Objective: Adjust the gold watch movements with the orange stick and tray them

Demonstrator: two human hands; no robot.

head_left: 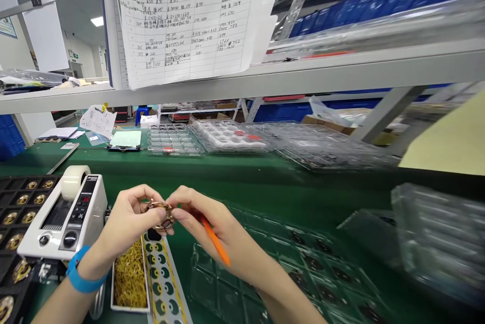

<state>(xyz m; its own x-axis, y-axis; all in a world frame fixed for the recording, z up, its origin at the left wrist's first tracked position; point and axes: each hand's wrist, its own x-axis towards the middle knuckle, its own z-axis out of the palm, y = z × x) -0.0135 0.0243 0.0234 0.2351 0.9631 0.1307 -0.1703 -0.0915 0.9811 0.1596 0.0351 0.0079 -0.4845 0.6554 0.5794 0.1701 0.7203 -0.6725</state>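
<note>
My left hand, with a blue wristband, is closed on a small round copper-coloured metal part with openings. The part is up above the bench, tilted, and partly covered by the fingers. My right hand is closed, with its thumb and fingertips at the right edge of the same part. An orange-handled tool lies in the right hand and slants down toward the wrist; its tip is hidden. Below the hands are a box of yellow ring-like pieces and a strip sheet of yellow-edged die-cut shapes.
A white tape dispenser stands at left, beside a black tray of gold round parts. Clear plastic trays with dark parts cover the right. A metal shelf crosses above, bearing a handwritten notebook. More trays line the back.
</note>
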